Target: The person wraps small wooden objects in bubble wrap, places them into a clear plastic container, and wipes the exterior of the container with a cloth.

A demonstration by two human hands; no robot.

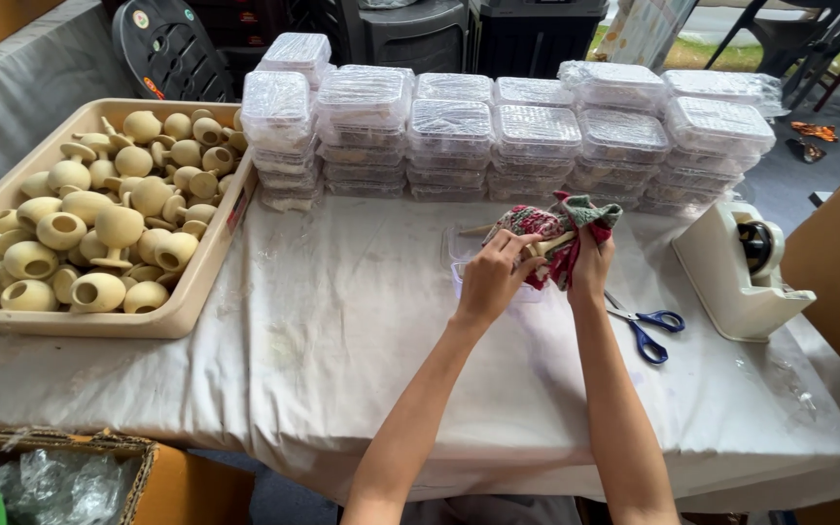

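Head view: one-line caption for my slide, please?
Both hands, left hand and right hand, wipe a pale clay piece with a red-and-green cloth over a cloth-covered table.

from my remote view, the rag (561,233) covers most of the pale piece (548,245) in the hands. at 8 o'clock, the cardboard box (80,481) is edge-cropped.

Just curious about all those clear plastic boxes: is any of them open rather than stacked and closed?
Yes, the clear box lying alone on the white cloth behind the two hands, its lid up. The others sit closed in stacks along the table's far edge.
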